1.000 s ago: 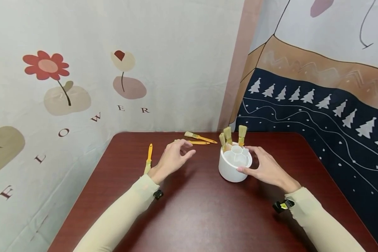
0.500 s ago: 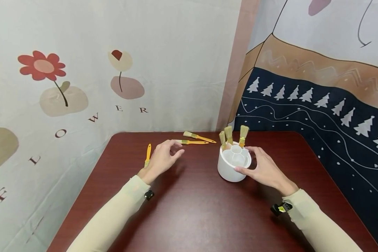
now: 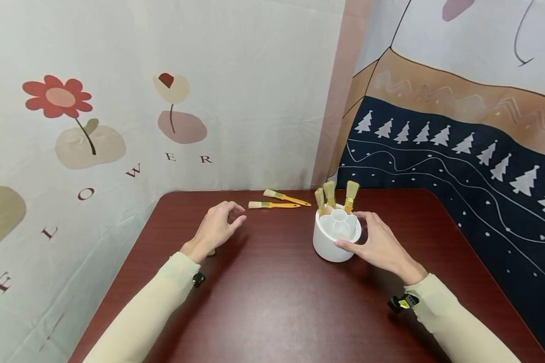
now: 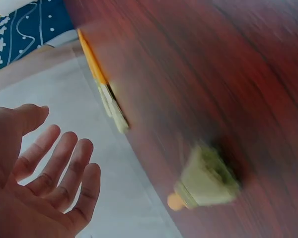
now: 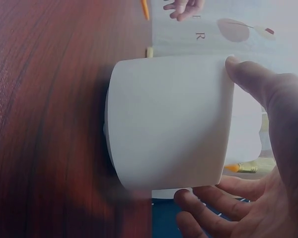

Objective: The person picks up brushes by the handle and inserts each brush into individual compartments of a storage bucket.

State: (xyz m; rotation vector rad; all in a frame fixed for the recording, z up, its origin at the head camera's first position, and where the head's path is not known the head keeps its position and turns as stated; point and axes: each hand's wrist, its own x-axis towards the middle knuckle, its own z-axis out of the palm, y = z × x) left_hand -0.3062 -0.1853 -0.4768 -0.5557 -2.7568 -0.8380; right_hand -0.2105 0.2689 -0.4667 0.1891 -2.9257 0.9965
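My right hand (image 3: 383, 247) grips the rim of a white round brush holder (image 3: 329, 246), thumb on the near side and fingers on the far side. Inside the holder, a petal-shaped divider shows, and paintbrushes (image 3: 329, 193) stand bristles up. My left hand (image 3: 215, 227) hovers over the left of the table, fingers loosely bent and holding nothing. Beneath it lies a paintbrush (image 4: 206, 178), mostly hidden in the head view; the left wrist view shows its bristles apart from the fingers. Farther back, two yellow-handled paintbrushes (image 3: 279, 205) lie side by side.
The dark red wooden table (image 3: 272, 302) has its back edge against a pale curtain (image 3: 263, 101) with printed flowers. A navy and tan printed curtain (image 3: 436, 161) hangs along the right side.
My left hand has moved left, now covering the left paintbrush and uncovering the bristles of a back one. My right hand keeps its grip on the holder, which stays in place.
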